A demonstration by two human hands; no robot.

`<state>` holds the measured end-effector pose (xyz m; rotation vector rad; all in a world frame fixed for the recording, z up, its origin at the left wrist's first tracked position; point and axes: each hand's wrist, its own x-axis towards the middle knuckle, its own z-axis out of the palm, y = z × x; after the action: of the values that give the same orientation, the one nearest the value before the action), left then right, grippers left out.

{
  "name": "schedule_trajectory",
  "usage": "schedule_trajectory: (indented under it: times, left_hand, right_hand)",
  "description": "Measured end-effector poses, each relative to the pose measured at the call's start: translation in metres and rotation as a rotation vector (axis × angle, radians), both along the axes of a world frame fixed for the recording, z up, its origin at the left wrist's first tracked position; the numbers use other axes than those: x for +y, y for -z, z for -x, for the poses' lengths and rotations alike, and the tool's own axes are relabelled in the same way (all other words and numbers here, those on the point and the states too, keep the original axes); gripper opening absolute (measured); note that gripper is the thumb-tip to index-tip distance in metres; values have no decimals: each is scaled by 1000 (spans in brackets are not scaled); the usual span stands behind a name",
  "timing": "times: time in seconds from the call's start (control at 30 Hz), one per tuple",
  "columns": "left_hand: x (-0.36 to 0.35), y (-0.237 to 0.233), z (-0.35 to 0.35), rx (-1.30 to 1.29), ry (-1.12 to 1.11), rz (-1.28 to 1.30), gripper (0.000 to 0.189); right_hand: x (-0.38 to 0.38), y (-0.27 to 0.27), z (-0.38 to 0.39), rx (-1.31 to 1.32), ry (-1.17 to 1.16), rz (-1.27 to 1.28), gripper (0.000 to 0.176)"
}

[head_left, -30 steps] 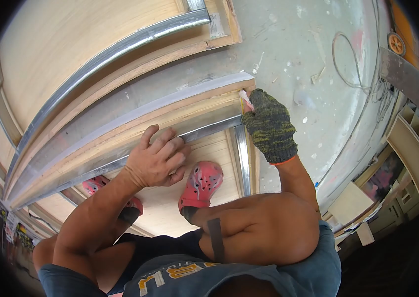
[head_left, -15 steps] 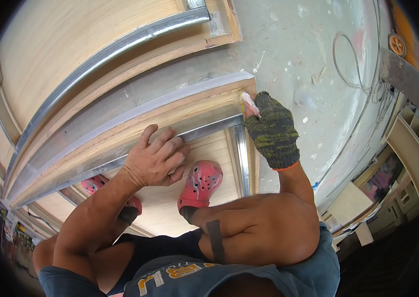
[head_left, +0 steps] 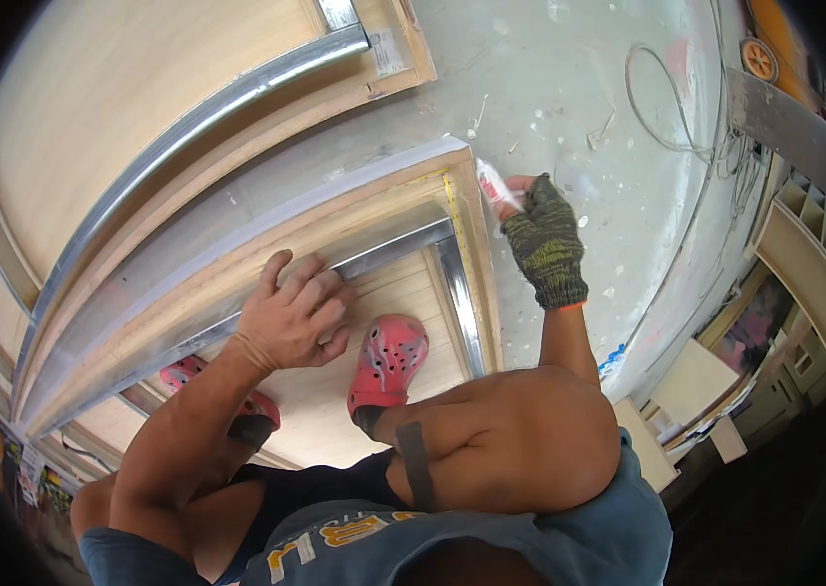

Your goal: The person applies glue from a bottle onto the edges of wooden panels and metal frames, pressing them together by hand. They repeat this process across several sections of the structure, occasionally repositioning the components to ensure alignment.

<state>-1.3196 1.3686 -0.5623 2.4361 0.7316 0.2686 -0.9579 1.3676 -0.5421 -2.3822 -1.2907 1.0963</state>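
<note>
My right hand, in a dark green and black fingerless work glove, grips a small white glue bottle with red print. It is just outside the corner of a wooden frame. A thin broken yellow line runs along the inner side of that corner. My bare left hand rests by a shiny metal bar set inside the frame; its fingers are bent, apart and hold nothing. Some of its fingertips are hidden.
My feet in pink clogs stand on the plywood panel inside the frame. Beyond lies a second panel with a metal bar. A cable loops on the paint-spotted floor. Wooden shelving stands at the right.
My right hand has moved off the frame's inner corner to outside it, lifting the glue bottle away. The yellow line shows more fully. My left hand stays by the metal bar.
</note>
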Motion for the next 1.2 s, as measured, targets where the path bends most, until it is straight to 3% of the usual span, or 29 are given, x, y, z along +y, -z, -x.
schedule_trajectory:
  times: [0.03,0.07,0.1,0.2,0.27,0.37,0.4,0.43,0.5,0.53,0.63,0.7,0.77,1.2]
  left_hand:
    - [1,0,2,15,-1,0,50]
    - [2,0,2,20,1,-4,50]
    - [1,0,2,12,-3,-5,51]
    - [1,2,2,-1,1,-4,51]
    - [0,0,2,0,-11,0,52]
    - [3,-2,1,-5,-7,32,46]
    - [1,-1,1,-10,-3,20,48]
    - [0,0,3,-11,2,9,50]
    - [1,0,4,-7,1,11,50]
    - [1,0,4,-13,13,14,49]
    - [4,-5,4,-29,10,18,47]
    - [4,-4,5,-34,8,12,47]
    - [1,-3,6,-37,7,9,47]
    - [-1,-1,8,-45,12,14,46]
  right_hand:
    - [-2,11,-2,117,60,150,52]
    - [4,8,1,44,-6,252,66]
    - [1,11,-1,46,-3,254,66]
    - [-2,6,-4,111,-11,144,66]
    - [1,-10,2,494,451,-15,66]
    - [1,-15,12,471,435,-194,62]
    - [-4,-8,16,395,424,-239,46]
    - [-10,-1,17,400,412,-237,46]
    - [-17,5,27,213,188,-388,31]
    - [-21,7,31,219,182,-384,31]
    - [-18,-4,47,-230,-250,-480,42]
    - [-18,-1,49,-231,-282,-416,44]
    - [-14,5,47,-316,-545,-522,31]
    - [4,4,56,-329,-616,-521,24]
